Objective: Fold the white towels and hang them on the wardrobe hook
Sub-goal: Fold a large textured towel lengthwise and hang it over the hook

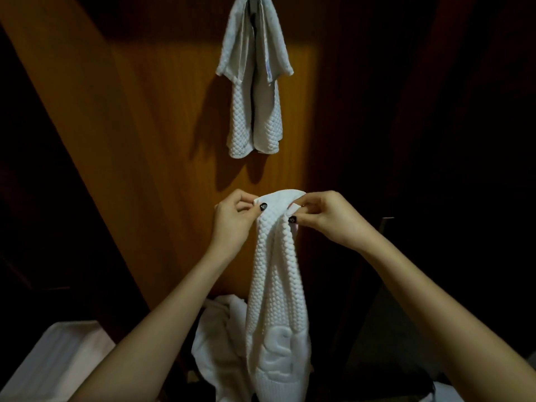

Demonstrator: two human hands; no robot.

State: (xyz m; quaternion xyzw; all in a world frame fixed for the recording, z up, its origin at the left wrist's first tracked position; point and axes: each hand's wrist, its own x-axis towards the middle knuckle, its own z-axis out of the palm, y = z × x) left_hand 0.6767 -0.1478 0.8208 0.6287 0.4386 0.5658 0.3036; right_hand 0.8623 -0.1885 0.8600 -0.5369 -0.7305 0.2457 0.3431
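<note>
Lower left corner: a pale sheet (55,358), lying flat. Behind it, slanting up across the view, the orange-brown wardrobe door (139,146). Next, the left hand (232,219) — thumb and fingers pinching the top left corner of a white waffle towel (278,271), held up in front of the door. Hanging long and narrow from that pinched top edge, down over a heap of more white towels (217,338) low in the middle. Straight above, high on the door, a second white towel (255,97), folded and hung in two tails, its top cut off by the upper edge. Then the right hand (324,219) — pinching the top right corner, close beside the left. Far right: darkness, with a small metal handle (387,218).
</note>
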